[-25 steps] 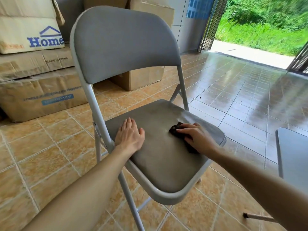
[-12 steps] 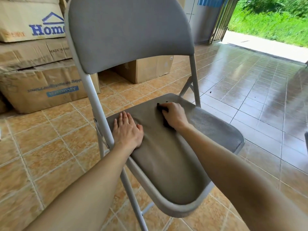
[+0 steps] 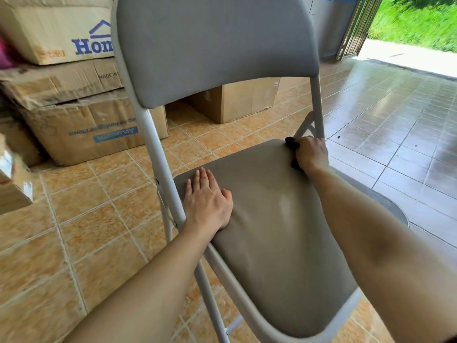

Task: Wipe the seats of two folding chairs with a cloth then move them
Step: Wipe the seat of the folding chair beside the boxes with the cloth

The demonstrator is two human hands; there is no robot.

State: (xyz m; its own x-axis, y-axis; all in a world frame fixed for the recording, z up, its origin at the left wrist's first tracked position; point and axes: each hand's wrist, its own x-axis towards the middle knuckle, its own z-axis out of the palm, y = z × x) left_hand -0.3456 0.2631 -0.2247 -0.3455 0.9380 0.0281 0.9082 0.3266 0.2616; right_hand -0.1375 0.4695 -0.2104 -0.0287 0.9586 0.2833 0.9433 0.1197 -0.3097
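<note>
A grey folding chair [image 3: 217,48] with a padded back stands unfolded in front of me on the tiled floor. Its grey seat [image 3: 277,233] fills the middle of the view. My left hand [image 3: 206,203] lies flat, fingers together, on the seat's left rear corner beside the frame tube. My right hand [image 3: 310,153] presses a dark cloth [image 3: 291,142] against the seat's far right corner, close to the right back post. Most of the cloth is hidden under my fingers. No second chair is visible.
Stacked cardboard boxes [image 3: 74,100] stand at the left behind the chair, and another box [image 3: 237,100] sits behind the backrest. Glossy tiled floor [image 3: 395,120] stretches right to an open doorway [image 3: 408,53] with grass beyond.
My right hand has slid the cloth from the seat's front right, across the middle, to the far right corner. My left hand stayed flat in place. The view moved closer to the chair.
</note>
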